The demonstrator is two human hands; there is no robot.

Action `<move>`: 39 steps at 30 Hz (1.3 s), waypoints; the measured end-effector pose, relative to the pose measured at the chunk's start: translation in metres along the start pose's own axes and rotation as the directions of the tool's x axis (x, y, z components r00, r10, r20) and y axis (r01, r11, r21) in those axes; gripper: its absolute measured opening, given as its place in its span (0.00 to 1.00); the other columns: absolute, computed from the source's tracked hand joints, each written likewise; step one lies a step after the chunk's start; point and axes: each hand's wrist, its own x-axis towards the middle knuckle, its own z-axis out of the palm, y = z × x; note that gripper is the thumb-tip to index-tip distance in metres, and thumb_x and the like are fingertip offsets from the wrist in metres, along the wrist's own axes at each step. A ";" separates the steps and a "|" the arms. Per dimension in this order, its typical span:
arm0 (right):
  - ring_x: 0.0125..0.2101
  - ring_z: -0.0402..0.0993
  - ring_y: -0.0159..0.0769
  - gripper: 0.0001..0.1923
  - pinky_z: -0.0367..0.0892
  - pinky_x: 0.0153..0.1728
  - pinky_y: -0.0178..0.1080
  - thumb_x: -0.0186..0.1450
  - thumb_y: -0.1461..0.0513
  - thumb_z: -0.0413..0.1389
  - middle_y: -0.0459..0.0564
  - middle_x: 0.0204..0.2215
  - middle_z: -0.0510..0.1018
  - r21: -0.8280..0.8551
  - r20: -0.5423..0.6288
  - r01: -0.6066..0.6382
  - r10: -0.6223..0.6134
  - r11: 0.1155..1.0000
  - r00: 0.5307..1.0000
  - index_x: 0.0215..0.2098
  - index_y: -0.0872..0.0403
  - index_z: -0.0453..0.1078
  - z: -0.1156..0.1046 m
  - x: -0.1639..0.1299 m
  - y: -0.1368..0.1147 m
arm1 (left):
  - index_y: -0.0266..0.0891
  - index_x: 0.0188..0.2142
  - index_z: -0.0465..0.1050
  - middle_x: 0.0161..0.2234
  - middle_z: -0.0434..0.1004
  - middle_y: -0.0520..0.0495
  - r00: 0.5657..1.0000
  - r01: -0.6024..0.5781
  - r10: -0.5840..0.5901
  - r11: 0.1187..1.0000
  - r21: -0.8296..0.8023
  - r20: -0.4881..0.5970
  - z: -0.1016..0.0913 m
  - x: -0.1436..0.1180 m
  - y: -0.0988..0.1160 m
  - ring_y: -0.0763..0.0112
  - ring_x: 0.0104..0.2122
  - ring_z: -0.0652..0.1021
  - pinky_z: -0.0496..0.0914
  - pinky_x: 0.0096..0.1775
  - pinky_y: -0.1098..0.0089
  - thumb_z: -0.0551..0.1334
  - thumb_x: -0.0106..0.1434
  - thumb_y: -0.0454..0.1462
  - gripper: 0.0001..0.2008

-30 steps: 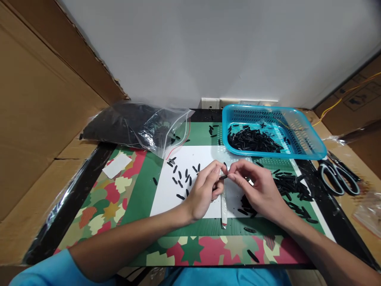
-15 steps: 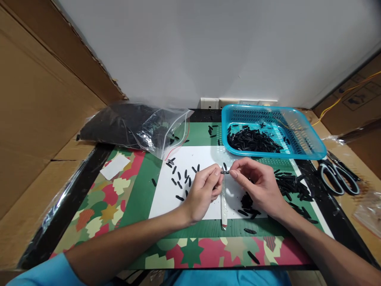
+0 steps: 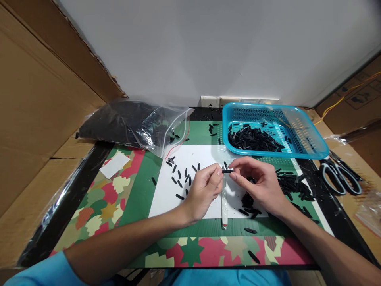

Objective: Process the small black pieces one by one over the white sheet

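Nearest me, the patterned mat (image 3: 98, 206) runs along the table's front edge, with a few stray black pieces lying on it. Just beyond, my left hand (image 3: 202, 192) rests over the white sheet (image 3: 166, 190), fingers curled around the top of a pale slim stick (image 3: 224, 206) that stands nearly upright with its foot on the green border. My right hand (image 3: 262, 186) sits beside it, thumb and forefinger pinched together on one small black piece (image 3: 228, 171), held level right at the stick's tip; I think the piece touches the tip, though at this size I can't be sure. Compared with a second ago, the piece has risen a little and my right hand has shifted slightly to the right, uncovering more of the dark pile (image 3: 290, 186) lying just behind and right of it. My left hand sits about where it was.

Left of my left hand, loose black pieces (image 3: 181, 176) are scattered across the white sheet. Farther right, scissors (image 3: 339, 178) lie at the table's edge. Beyond my hands, the blue basket (image 3: 312, 149) holds a heap of the same black pieces, and at far left a clear zip bag (image 3: 133, 125) full of them lies against the cardboard.
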 end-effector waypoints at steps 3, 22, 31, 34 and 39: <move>0.25 0.71 0.32 0.08 0.67 0.27 0.35 0.70 0.57 0.65 0.45 0.27 0.77 -0.012 0.018 -0.002 0.003 1.000 1.000 0.42 0.53 0.80 0.000 -0.001 -0.002 | 0.42 0.31 0.58 0.20 0.53 0.62 1.000 -0.010 0.009 1.000 0.007 0.004 -0.001 0.000 -0.001 0.83 0.18 0.51 0.47 0.20 0.78 0.62 0.73 0.54 0.24; 0.19 0.67 0.30 0.16 0.66 0.21 0.34 0.68 0.49 0.67 0.45 0.21 0.75 0.153 0.056 -0.156 0.149 0.976 0.987 0.38 0.54 0.81 -0.001 0.003 0.002 | 0.41 0.29 0.60 0.21 0.56 0.59 0.998 0.040 -0.045 0.994 0.106 0.053 -0.002 -0.001 0.000 0.81 0.19 0.55 0.49 0.22 0.75 0.62 0.73 0.55 0.25; 0.18 0.66 0.29 0.14 0.62 0.20 0.33 0.64 0.52 0.72 0.43 0.20 0.75 0.202 0.088 -0.202 0.188 0.958 0.978 0.35 0.54 0.81 -0.001 0.004 -0.002 | 0.41 0.28 0.59 0.21 0.55 0.59 0.995 0.020 -0.026 0.998 0.056 0.096 -0.002 0.001 0.000 0.81 0.19 0.54 0.49 0.22 0.74 0.61 0.74 0.52 0.24; 0.17 0.67 0.29 0.15 0.62 0.20 0.33 0.64 0.51 0.72 0.43 0.19 0.75 0.220 0.104 -0.224 0.205 0.950 0.973 0.36 0.55 0.81 -0.001 0.005 -0.001 | 0.41 0.28 0.58 0.21 0.55 0.59 0.993 0.032 -0.035 0.999 0.030 0.108 -0.002 0.001 0.001 0.82 0.18 0.53 0.48 0.22 0.75 0.61 0.75 0.51 0.24; 0.16 0.67 0.28 0.16 0.62 0.19 0.32 0.65 0.50 0.71 0.42 0.19 0.74 0.230 0.112 -0.243 0.222 0.943 0.969 0.36 0.55 0.80 -0.001 0.006 -0.001 | 0.41 0.28 0.58 0.20 0.56 0.59 0.992 0.051 -0.052 0.999 0.010 0.115 -0.002 -0.001 0.001 0.82 0.18 0.53 0.47 0.22 0.75 0.60 0.75 0.50 0.23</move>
